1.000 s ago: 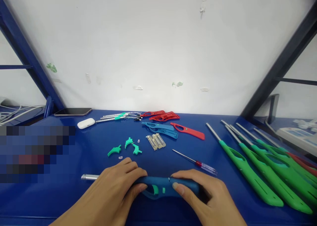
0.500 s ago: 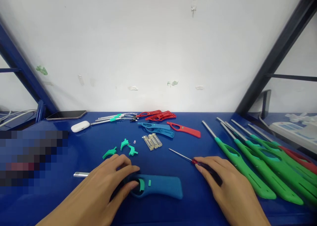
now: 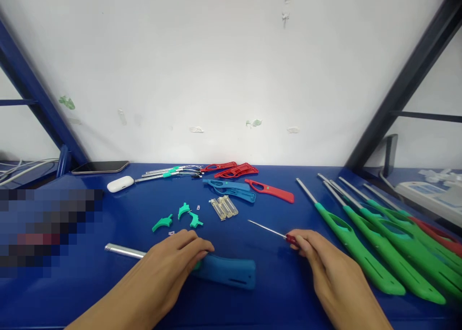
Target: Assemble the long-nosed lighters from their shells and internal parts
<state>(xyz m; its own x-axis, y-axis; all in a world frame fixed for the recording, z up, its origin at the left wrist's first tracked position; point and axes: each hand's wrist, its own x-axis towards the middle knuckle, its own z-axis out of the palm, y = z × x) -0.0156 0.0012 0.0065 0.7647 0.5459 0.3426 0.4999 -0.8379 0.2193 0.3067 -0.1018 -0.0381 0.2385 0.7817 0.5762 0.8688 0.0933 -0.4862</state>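
Observation:
My left hand (image 3: pixel 178 267) grips a blue long-nosed lighter (image 3: pixel 231 272) over its trigger area, so the middle is hidden. Its metal tube (image 3: pixel 124 251) points left, and a slot shows in the handle. Closed round the handle of a screwdriver (image 3: pixel 267 229) is my right hand (image 3: pixel 321 262); the thin shaft points left and away from me. Just beyond my left hand lie green triggers (image 3: pixel 195 219) and tiny pale parts (image 3: pixel 198 207). Clear fuel tanks (image 3: pixel 224 207) rest a bit farther back.
At the back are blue casing halves (image 3: pixel 231 192), red casing halves (image 3: pixel 236 170), a single red casing (image 3: pixel 270 191) and metal tubes with wires (image 3: pixel 159 173). Several green lighters (image 3: pixel 361 253) line the right. A white case (image 3: pixel 121 184) and a phone (image 3: pixel 100 167) lie back left.
The blue lighter has been turned over in my left hand: its slotted face now shows instead of the side with the green button. My right hand has drawn its fingers tighter round the screwdriver handle.

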